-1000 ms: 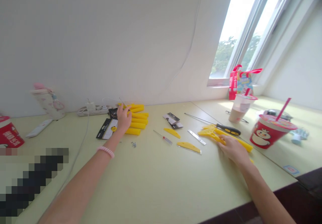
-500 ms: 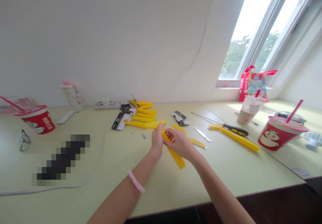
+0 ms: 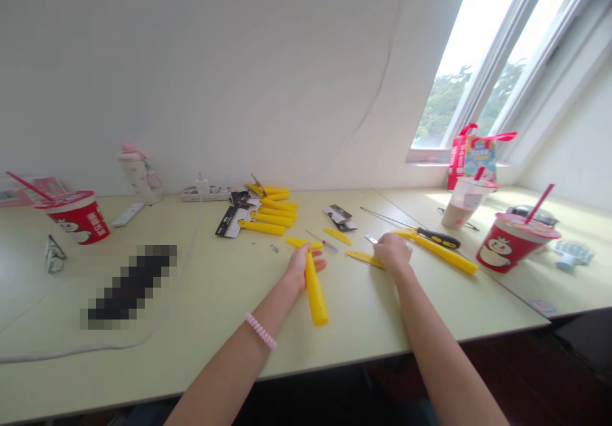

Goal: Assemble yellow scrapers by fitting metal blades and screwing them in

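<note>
Two snowman-labelled cups; left fingers hold yellow tool.

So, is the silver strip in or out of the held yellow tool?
Out: the silver strip, partly hidden by the right grip, is apart from the yellow tool in the left grip.

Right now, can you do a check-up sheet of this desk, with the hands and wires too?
Surface: pale desk; a seam runs across its right part.
Work things: yellow tool, metal blade, tiny metal bits, small screwdriver, big screwdriver, yellow strips, more yellow tools.
Clutter: two red cups, bottle; a dark thing too blurred to name.
Hands: left hand holds the yellow tool; right hand is at the blade, grip unclear.
Cables: white cable on the desk, left; power strip by the wall.
Surroundings: wall behind, window at right.
</note>
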`<state>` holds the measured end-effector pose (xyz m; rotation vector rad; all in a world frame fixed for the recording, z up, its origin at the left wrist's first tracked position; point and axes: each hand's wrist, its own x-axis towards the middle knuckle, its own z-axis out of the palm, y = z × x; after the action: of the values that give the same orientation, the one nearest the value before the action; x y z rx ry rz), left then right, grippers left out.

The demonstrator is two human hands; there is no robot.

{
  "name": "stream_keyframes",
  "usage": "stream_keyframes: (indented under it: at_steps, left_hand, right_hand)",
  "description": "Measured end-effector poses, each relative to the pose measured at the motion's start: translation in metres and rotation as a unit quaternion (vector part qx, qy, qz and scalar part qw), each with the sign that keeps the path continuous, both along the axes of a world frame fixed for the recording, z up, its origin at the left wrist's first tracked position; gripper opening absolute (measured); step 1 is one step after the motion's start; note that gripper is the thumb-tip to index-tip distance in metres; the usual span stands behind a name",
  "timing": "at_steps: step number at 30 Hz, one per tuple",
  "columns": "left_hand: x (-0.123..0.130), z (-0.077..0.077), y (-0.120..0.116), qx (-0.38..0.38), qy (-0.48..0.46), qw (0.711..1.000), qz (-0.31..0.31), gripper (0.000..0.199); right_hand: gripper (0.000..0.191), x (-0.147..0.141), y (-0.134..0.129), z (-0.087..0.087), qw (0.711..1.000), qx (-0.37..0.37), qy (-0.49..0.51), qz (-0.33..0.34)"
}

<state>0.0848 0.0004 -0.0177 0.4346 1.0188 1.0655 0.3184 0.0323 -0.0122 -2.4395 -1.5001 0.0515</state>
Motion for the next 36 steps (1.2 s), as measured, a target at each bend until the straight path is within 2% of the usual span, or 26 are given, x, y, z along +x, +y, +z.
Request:
stream_keyframes:
  at_steps: [4,6,9,11,13,14,16,18,20,25,32,36]
  left_hand:
    - [0.000,-0.003,0.000,0.002,-0.010,0.999,-0.033,0.020]
    - [0.000,-0.004,0.001,0.008,-0.009,0.999,-0.039,0.020]
    - [0.001,-0.004,0.003,0.019,-0.008,0.998,-0.054,0.021]
    - [0.002,-0.004,0.002,0.022,-0.008,0.998,-0.060,0.022]
    - [0.002,-0.004,0.001,0.026,-0.003,0.998,-0.060,0.023]
    - [0.001,-0.004,0.000,0.031,0.001,0.998,-0.060,0.024]
    - [0.001,-0.004,-0.002,0.044,0.007,0.997,-0.066,0.025]
    - [0.001,-0.005,-0.002,0.051,0.009,0.995,-0.083,0.026]
    - [0.002,-0.005,-0.002,0.048,0.014,0.994,-0.097,0.026]
    - [0.002,-0.005,-0.003,0.041,0.020,0.993,-0.108,0.022]
    - [0.001,0.003,-0.010,0.045,0.020,0.992,-0.116,0.021]
    - [0.002,0.006,-0.011,0.053,0.025,0.990,-0.126,0.022]
  right_hand:
    - [0.027,-0.006,0.001,0.002,0.997,0.001,-0.070,0.024]
    - [0.026,-0.008,0.002,0.005,0.998,0.014,-0.056,0.020]
    - [0.022,-0.014,0.008,0.013,0.993,0.093,0.071,0.034]
    - [0.017,-0.024,0.012,0.018,0.963,0.169,0.202,0.058]
    - [0.016,-0.038,0.015,0.023,0.903,0.230,0.353,0.086]
    - [0.017,-0.046,0.016,0.024,0.859,0.251,0.434,0.105]
    - [0.020,-0.064,0.015,0.023,0.754,0.266,0.582,0.148]
    - [0.027,-0.078,0.013,0.020,0.667,0.251,0.681,0.171]
    - [0.028,-0.087,0.010,0.014,0.625,0.227,0.728,0.168]
    - [0.016,-0.088,0.006,0.006,0.608,0.225,0.744,0.162]
    - [0.017,-0.087,0.004,0.007,0.601,0.256,0.740,0.163]
    - [0.018,-0.088,0.001,0.009,0.583,0.260,0.756,0.145]
